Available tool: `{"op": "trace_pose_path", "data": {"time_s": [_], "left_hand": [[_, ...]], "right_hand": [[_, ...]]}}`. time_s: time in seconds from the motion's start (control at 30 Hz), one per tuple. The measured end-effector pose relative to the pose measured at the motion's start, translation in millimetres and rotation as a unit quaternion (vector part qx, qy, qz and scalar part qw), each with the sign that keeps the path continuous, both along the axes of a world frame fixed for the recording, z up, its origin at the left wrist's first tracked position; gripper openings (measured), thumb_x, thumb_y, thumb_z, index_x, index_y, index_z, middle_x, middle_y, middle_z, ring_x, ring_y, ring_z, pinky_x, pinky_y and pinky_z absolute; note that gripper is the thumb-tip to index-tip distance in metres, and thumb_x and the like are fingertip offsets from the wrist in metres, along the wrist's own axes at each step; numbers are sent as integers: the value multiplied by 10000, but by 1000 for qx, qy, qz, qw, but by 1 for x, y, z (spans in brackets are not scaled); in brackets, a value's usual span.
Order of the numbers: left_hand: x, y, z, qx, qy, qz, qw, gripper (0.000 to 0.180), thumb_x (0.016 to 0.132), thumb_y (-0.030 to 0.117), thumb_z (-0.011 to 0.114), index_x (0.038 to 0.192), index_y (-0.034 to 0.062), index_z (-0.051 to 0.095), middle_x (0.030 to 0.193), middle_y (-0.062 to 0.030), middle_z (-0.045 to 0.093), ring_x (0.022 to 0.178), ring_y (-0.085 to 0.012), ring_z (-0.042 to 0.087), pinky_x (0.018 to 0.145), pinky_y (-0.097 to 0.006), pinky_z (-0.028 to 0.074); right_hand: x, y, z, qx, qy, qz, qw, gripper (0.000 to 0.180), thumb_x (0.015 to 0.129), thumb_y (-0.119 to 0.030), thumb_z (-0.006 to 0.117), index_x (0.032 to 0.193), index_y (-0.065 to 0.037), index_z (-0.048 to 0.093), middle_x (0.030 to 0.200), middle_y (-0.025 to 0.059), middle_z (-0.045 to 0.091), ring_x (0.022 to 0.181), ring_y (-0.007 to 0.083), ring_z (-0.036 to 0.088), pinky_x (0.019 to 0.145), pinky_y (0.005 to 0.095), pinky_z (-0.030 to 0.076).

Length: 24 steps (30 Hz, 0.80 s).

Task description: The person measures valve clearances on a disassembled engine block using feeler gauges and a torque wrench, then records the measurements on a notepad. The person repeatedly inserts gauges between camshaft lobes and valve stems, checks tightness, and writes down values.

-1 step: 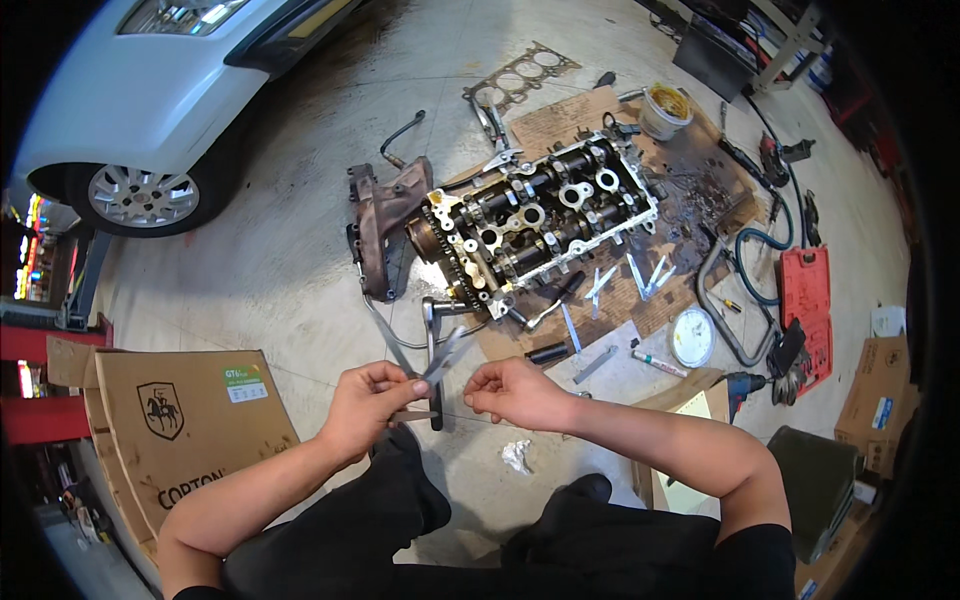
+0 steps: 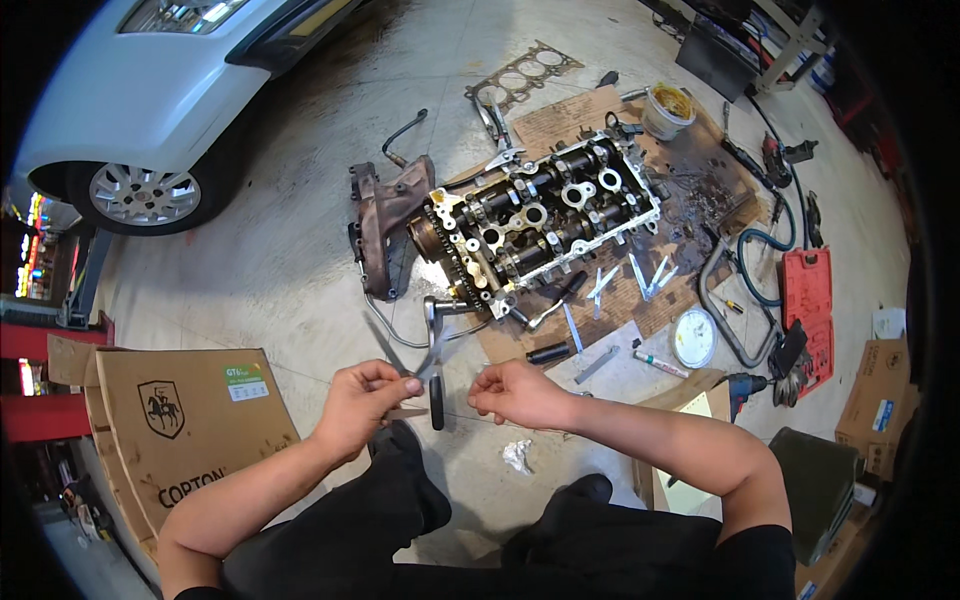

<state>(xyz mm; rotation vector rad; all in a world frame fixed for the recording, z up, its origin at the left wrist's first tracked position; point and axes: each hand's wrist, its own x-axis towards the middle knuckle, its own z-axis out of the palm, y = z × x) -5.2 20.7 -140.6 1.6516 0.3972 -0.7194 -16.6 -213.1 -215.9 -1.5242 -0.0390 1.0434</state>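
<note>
**Thin metal strips fanned out between two hands above the floor**

The left hand (image 2: 358,402) is closed around a bundle of thin metal strips (image 2: 395,352), pinching them near the lower end. The right hand (image 2: 512,392) is curled with fingertips pinched together just beside that bundle; whether it grips a strip cannot be made out. Beneath the hands a ratchet handle (image 2: 434,360) lies on the concrete floor (image 2: 280,260), reaching toward the engine head (image 2: 540,215) on its cardboard sheet (image 2: 640,300).

The strips are held in the air over the person's knees. Their long axis runs from the left hand's pinch up and slightly left, the free tips pointing away from the person toward the rusty manifold (image 2: 385,225).

The likely risk: the slim strips could slip from the pinch or bend if squeezed sideways, since they are held by one end only.
</note>
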Motion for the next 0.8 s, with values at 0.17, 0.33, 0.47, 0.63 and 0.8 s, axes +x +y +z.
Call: {"op": "trace_pose_path", "data": {"time_s": [0.17,0.33,0.47,0.63,0.8], "left_hand": [[24,24,-3,-5,-60,75,995,120,840,67,689,788,69,580,791,-91,689,507,-48,487,469,-189,377],[60,19,-15,-69,-127,108,984,137,856,134,694,810,42,603,803,-71,689,533,-42,481,525,-193,399],[82,11,-33,-151,-164,177,959,115,884,106,655,812,48,585,831,-80,678,517,-48,443,589,-226,444],[97,14,-83,-232,-189,285,910,107,888,101,651,829,49,579,848,-88,679,555,-56,497,606,-232,471],[115,16,-124,-258,-180,319,894,107,890,96,648,834,39,577,846,-89,678,605,-73,550,614,-222,484]], "right_hand": [[2,-3,-16,-134,-139,61,979,381,848,-294,651,979,62,618,853,146,666,753,221,646,716,334,517],[11,46,-54,-226,-162,-40,960,404,789,-343,655,935,34,664,909,225,671,889,373,646,814,418,508],[-6,102,-84,-307,-110,39,944,415,815,-347,648,980,33,644,975,223,661,933,366,641,829,423,505],[-23,141,-113,-352,-123,-89,924,377,761,-294,665,948,31,639,923,226,664,894,383,642,812,443,510],[-22,139,-79,-287,-61,-184,938,379,761,-242,623,1002,42,553,870,260,647,838,429,630,781,478,499]]}}
